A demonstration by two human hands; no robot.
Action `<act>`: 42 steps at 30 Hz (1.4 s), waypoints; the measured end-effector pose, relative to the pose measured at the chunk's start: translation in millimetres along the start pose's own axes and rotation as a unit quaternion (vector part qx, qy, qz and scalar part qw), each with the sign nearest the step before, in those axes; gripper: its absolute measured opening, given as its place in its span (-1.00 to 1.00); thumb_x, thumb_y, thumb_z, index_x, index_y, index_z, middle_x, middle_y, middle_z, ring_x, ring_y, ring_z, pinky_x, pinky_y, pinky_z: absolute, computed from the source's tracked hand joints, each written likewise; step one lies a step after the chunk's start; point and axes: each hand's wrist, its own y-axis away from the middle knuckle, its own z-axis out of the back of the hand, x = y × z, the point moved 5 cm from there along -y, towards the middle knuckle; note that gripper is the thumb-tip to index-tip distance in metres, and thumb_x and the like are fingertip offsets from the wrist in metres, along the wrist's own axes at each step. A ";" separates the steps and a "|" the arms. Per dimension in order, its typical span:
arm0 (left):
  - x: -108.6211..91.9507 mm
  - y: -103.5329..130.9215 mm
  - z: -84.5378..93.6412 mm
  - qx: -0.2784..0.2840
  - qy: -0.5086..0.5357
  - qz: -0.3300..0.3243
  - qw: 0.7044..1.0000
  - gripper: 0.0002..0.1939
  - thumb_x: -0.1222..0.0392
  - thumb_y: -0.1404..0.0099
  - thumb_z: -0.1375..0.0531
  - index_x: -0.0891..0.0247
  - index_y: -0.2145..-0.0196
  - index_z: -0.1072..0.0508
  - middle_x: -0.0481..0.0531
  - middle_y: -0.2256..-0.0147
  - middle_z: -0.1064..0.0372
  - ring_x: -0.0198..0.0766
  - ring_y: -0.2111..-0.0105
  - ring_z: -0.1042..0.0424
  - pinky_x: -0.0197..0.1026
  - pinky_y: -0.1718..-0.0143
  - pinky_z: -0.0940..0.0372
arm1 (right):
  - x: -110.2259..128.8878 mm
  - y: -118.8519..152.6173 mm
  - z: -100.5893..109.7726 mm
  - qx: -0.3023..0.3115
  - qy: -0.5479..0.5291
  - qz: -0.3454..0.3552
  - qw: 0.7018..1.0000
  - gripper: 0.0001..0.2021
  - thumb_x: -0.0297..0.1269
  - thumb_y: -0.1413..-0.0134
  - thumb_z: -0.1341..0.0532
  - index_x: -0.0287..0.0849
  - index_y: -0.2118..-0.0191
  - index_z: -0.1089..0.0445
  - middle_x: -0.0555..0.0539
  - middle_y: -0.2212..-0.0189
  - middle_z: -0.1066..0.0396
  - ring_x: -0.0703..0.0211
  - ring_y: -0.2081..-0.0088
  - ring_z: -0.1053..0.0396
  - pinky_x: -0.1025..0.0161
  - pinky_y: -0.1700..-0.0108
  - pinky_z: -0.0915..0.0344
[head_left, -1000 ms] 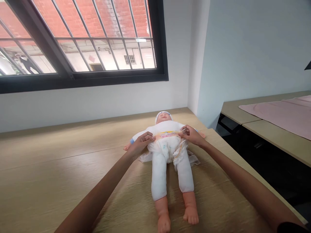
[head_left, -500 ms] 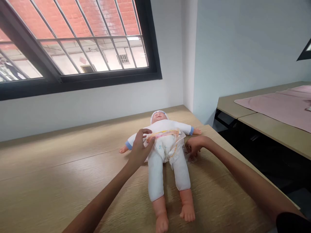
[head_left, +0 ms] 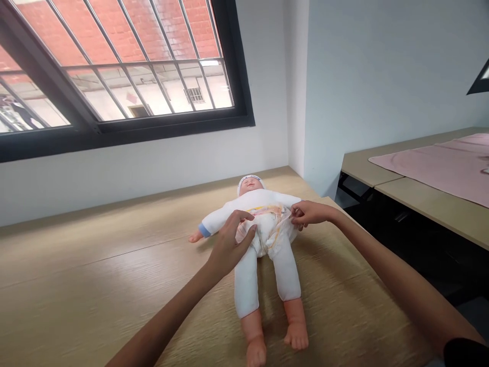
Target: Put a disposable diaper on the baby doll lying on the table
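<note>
A baby doll point(head_left: 247, 285) in a white suit with blue cuffs and a white cap lies on its back, feet towards me. Around its hips is a white diaper point(head_left: 266, 230) with an orange and yellow band at the waist. My left hand point(head_left: 232, 242) rests at the diaper's left side, thumb and fingers apart over its front. At the other side my right hand point(head_left: 305, 213) pinches the edge of the diaper, its fingers closed by the doll's hip. That hand hides the doll's cuff and hand on the right.
The doll lies on a wooden table point(head_left: 114, 285) against the wall. A barred window point(head_left: 145, 86) is above it at left. Across a dark gap at right stands another table point(head_left: 428, 196) with a pink cloth point(head_left: 439, 163).
My right hand has risen from the tabletop beside the hip to the diaper's waist, bringing the side edge up. My left hand has shifted slightly right and down over the diaper.
</note>
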 end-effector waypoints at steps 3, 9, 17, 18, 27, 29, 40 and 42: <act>-4.0 3.2 -3.7 0.019 -0.008 -0.035 0.999 -0.90 0.14 -0.35 -0.05 0.18 0.23 -0.30 0.02 0.24 -0.35 -0.20 0.19 -0.36 -0.16 0.13 -0.27 | -1.4 -2.9 6.0 -0.043 -0.024 0.009 0.999 -0.82 -0.26 0.06 -0.30 -0.20 0.36 -0.32 -0.07 0.48 -0.50 0.17 0.47 -0.45 0.36 0.51 -0.27; -38.8 4.8 -27.3 0.089 -0.075 -0.179 0.977 -0.86 0.25 -0.38 -0.02 0.21 0.28 -0.37 0.02 0.26 -0.39 -0.16 0.07 -0.29 -0.06 0.00 -0.19 | 3.8 -2.7 15.3 -0.097 -0.108 -0.001 0.989 -0.74 -0.29 0.10 -0.37 -0.23 0.33 -0.30 -0.03 0.54 -0.48 0.25 0.53 -0.43 0.42 0.54 -0.24; -36.9 -32.9 -81.1 0.219 -0.243 -0.104 0.939 -0.76 0.08 -0.38 -0.07 0.06 0.15 -0.53 0.08 0.07 -0.35 -0.07 -0.03 -0.25 0.09 -0.10 -0.09 | 13.9 0.4 13.2 -0.154 -0.160 -0.041 0.974 -0.72 -0.39 0.06 -0.37 -0.22 0.28 -0.24 -0.01 0.55 -0.48 0.33 0.59 -0.37 0.44 0.52 -0.24; -32.1 -35.3 -83.9 0.223 -0.254 -0.100 0.936 -0.74 0.07 -0.38 -0.06 0.07 0.14 -0.53 0.08 0.10 -0.37 -0.07 -0.01 -0.26 0.08 -0.10 -0.09 | 12.9 -0.5 13.8 -0.153 -0.165 -0.032 0.974 -0.72 -0.38 0.04 -0.36 -0.22 0.28 -0.23 -0.02 0.54 -0.48 0.33 0.59 -0.37 0.44 0.52 -0.25; -18.9 -36.4 -88.0 0.206 -0.278 -0.094 0.934 -0.64 -0.03 -0.36 -0.08 0.26 0.06 -0.45 0.14 0.10 -0.45 -0.05 0.00 -0.31 0.04 -0.14 -0.01 | 0.5 0.3 12.2 0.016 -0.070 -0.034 0.997 -0.74 -0.21 0.06 -0.35 -0.27 0.32 -0.36 -0.09 0.38 -0.50 0.23 0.44 -0.49 0.42 0.46 -0.32; -18.1 -35.6 -89.8 0.215 -0.285 -0.097 0.929 -0.68 0.04 -0.39 -0.04 0.26 0.08 -0.45 0.12 0.12 -0.45 -0.07 0.00 -0.30 0.05 -0.15 0.01 | -0.8 2.0 0.4 0.087 -0.024 -0.067 0.994 -0.76 -0.24 0.09 -0.34 -0.27 0.30 -0.40 -0.09 0.34 -0.50 0.22 0.42 -0.50 0.42 0.49 -0.32; -16.7 -32.7 -92.7 0.214 -0.313 -0.142 0.914 -0.70 0.30 -0.41 0.08 0.29 0.25 -0.45 0.07 0.24 -0.44 -0.11 0.09 -0.31 0.02 -0.03 -0.06 | 4.5 -10.2 -24.5 -0.028 0.084 -0.063 0.994 -0.78 -0.43 0.19 -0.27 -0.21 0.33 -0.27 -0.02 0.35 -0.41 0.31 0.52 -0.34 0.38 0.56 -0.26; -17.9 -32.5 -92.8 0.215 -0.314 -0.144 0.913 -0.71 0.29 -0.41 0.07 0.30 0.27 -0.45 0.07 0.25 -0.44 -0.11 0.11 -0.32 0.01 0.00 -0.08 | 3.4 -12.3 -24.7 -0.071 0.095 -0.063 0.991 -0.78 -0.43 0.18 -0.26 -0.20 0.34 -0.22 0.03 0.45 -0.35 0.32 0.55 -0.29 0.38 0.59 -0.17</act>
